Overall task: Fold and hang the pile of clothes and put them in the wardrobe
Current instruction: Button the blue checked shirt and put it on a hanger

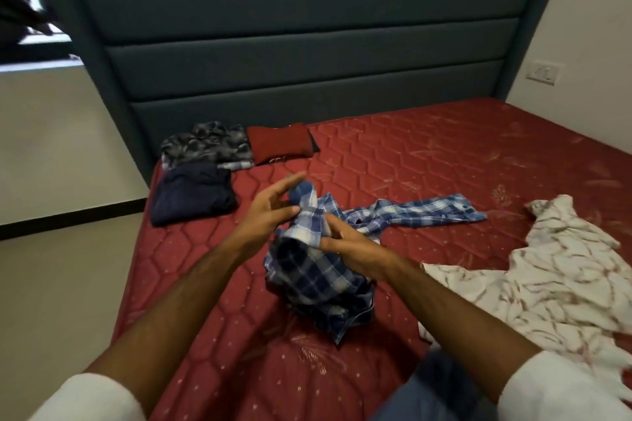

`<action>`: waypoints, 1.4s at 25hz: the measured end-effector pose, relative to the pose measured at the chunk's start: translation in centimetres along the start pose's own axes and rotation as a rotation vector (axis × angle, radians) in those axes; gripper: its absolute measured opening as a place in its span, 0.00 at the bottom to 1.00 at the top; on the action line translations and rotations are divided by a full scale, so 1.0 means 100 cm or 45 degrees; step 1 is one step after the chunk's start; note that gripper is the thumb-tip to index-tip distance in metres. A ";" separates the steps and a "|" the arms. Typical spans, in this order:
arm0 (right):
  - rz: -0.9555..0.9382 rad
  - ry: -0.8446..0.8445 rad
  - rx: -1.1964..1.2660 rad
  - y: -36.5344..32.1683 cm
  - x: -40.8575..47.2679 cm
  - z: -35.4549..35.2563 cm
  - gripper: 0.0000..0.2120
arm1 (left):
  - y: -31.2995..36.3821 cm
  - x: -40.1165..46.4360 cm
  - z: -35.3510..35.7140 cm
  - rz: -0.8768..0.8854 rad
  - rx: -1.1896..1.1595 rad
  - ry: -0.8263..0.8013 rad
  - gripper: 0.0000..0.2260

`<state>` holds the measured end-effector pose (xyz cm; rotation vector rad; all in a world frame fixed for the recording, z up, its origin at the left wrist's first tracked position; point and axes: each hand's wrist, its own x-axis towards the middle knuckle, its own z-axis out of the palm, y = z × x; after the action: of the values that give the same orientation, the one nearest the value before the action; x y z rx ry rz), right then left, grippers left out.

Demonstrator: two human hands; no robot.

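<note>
A crumpled blue checked shirt lies mid-mattress with one sleeve stretched right, a white patterned garment beside it, and three folded clothes near the headboard.

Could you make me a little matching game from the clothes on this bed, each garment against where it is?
Things:
1. blue plaid shirt
2. white patterned garment
3. red folded garment
4. navy folded garment

Places:
A. spread loose on the right
B. by the headboard
C. in both hands
D. at the mattress's left edge

Pairs: 1-C, 2-A, 3-B, 4-D
</note>
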<state>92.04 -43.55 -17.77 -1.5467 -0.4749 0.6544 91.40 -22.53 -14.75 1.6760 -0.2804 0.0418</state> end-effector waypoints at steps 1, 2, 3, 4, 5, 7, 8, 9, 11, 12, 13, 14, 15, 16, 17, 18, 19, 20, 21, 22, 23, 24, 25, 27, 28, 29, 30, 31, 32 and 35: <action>-0.062 -0.001 -0.010 -0.012 0.004 0.009 0.26 | 0.012 0.004 0.004 0.054 -0.018 -0.014 0.29; -0.097 0.039 -0.069 -0.023 0.011 0.011 0.26 | 0.026 0.009 0.006 0.127 -0.024 -0.001 0.32; -0.133 0.081 -0.142 -0.033 0.017 0.009 0.24 | 0.041 0.013 0.007 0.218 -0.072 0.035 0.34; -0.158 0.118 -0.229 -0.041 0.023 0.001 0.20 | 0.056 0.019 0.004 0.285 -0.133 0.115 0.36; -0.179 0.114 -0.324 -0.047 0.026 -0.011 0.17 | 0.068 0.028 -0.005 0.315 -0.209 0.214 0.37; -0.096 0.007 -0.609 -0.051 0.026 -0.042 0.13 | 0.090 0.043 -0.028 0.389 -0.195 0.413 0.40; -0.008 -0.095 -0.820 -0.054 0.023 -0.055 0.11 | 0.102 0.049 -0.041 0.427 -0.063 0.522 0.43; 0.115 -0.186 -1.051 -0.056 0.021 -0.066 0.10 | 0.109 0.055 -0.054 0.462 0.091 0.623 0.45; 0.344 -0.258 -1.432 -0.056 0.023 -0.085 0.13 | 0.117 0.062 -0.073 0.478 0.282 0.783 0.43; 0.372 -0.202 -1.575 -0.059 0.025 -0.091 0.14 | 0.118 0.062 -0.081 0.498 0.330 0.823 0.41; 0.359 -0.043 -1.717 -0.069 0.024 -0.093 0.13 | 0.118 0.059 -0.087 0.514 0.358 0.864 0.40; 0.285 0.244 -1.844 -0.080 0.025 -0.095 0.11 | 0.115 0.054 -0.095 0.520 0.378 0.931 0.38; 0.147 0.604 -1.849 -0.094 0.024 -0.095 0.10 | 0.111 0.049 -0.104 0.515 0.395 1.009 0.39; -0.016 0.912 -1.693 -0.108 0.023 -0.095 0.10 | 0.106 0.042 -0.114 0.521 0.437 1.072 0.40; -0.183 1.113 -1.448 -0.121 0.021 -0.095 0.12 | 0.101 0.036 -0.122 0.536 0.505 1.106 0.41; -0.356 1.206 -1.237 -0.130 0.022 -0.097 0.15 | 0.096 0.032 -0.129 0.571 0.575 1.121 0.42; -0.501 1.204 -1.134 -0.136 0.022 -0.100 0.19 | 0.095 0.026 -0.132 0.600 0.619 1.125 0.42; -0.611 1.146 -1.141 -0.140 0.022 -0.100 0.22 | 0.094 0.023 -0.135 0.620 0.635 1.123 0.42; -0.668 1.048 -1.207 -0.139 0.021 -0.100 0.25 | 0.093 0.020 -0.138 0.638 0.671 1.104 0.41; -0.660 0.887 -1.267 -0.135 0.018 -0.099 0.26 | 0.091 0.015 -0.141 0.638 0.718 1.070 0.38; -0.552 0.640 -1.261 -0.126 0.012 -0.097 0.23 | 0.086 0.008 -0.144 0.605 0.751 1.035 0.35; -0.338 0.290 -1.177 -0.110 0.007 -0.097 0.18 | 0.075 0.000 -0.148 0.552 0.733 0.995 0.30; -0.061 -0.097 -1.079 -0.087 0.002 -0.098 0.13 | 0.063 -0.011 -0.151 0.471 0.642 0.897 0.24; 0.495 -0.651 -0.998 -0.041 -0.007 -0.093 0.19 | 0.028 -0.038 -0.154 0.141 0.482 0.465 0.12; 0.673 -0.753 -0.979 -0.020 -0.009 -0.089 0.23 | 0.009 -0.052 -0.153 -0.182 0.477 0.163 0.09; 0.762 -0.736 -0.947 -0.005 -0.007 -0.085 0.24 | -0.013 -0.063 -0.153 -0.604 0.529 -0.112 0.08; 0.741 -0.616 -0.928 0.006 -0.003 -0.079 0.21 | -0.033 -0.072 -0.150 -1.033 0.639 -0.362 0.09; 0.642 -0.403 -0.940 0.015 0.006 -0.078 0.19 | -0.051 -0.076 -0.147 -1.310 0.837 -0.583 0.10; 0.502 -0.156 -1.023 0.023 0.016 -0.077 0.19 | -0.066 -0.073 -0.143 -1.377 1.034 -0.749 0.11; 0.356 0.343 -1.341 0.053 0.042 -0.075 0.35 | -0.080 -0.045 -0.123 -0.751 1.390 -0.600 0.10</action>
<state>99.59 -46.92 -23.49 -2.6926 -0.4144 0.3855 90.35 -8.97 -21.79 2.7892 -0.0873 -0.7736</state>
